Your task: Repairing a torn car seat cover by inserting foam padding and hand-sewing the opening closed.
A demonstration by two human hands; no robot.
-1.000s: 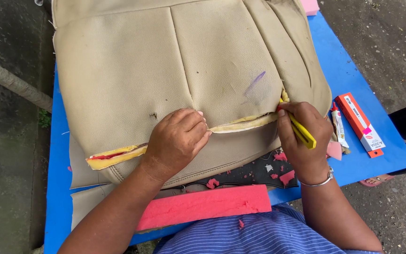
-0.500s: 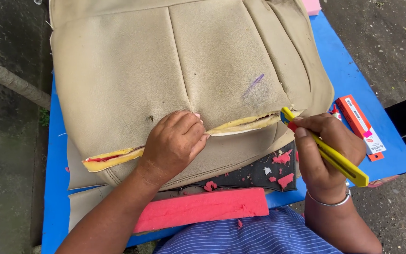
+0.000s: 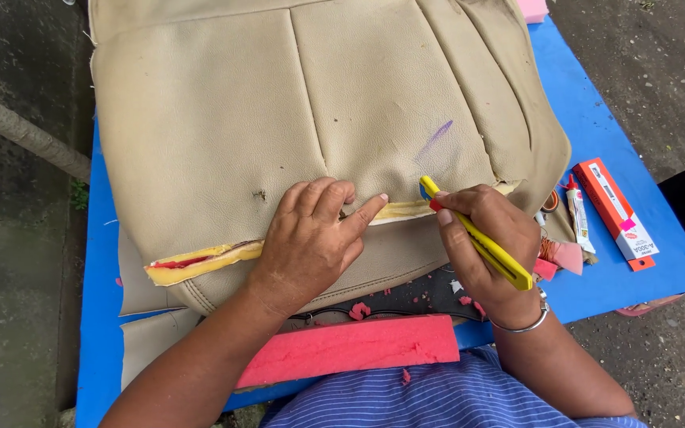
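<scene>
Beige leather seat cover spread over the blue worktop, filling most of the surface beyond both hands. A long split runs across its near part, yellow foam showing through, with a streak of red inside at the end left of the left hand. A faint purple mark sits on the leather just beyond the right hand.

Left hand: palm down, pressed flat on the cover right at the split, fingers spread, index finger stretched toward the right hand. Holds nothing.

Right hand: closed around a yellow utility knife, held like a pen. Its tip lies at the split, just beside the left index fingertip. A metal bangle on the wrist.

Nearer the body than both hands, a pink foam block lies along the worktop edge; small pink foam crumbs are scattered between it and the cover. Right of the right hand: a small glue tube and, further out, an orange carton, lying side by side on the blue surface. A pink scrap rests close to the right wrist. Blue striped shirt at the bottom edge.
</scene>
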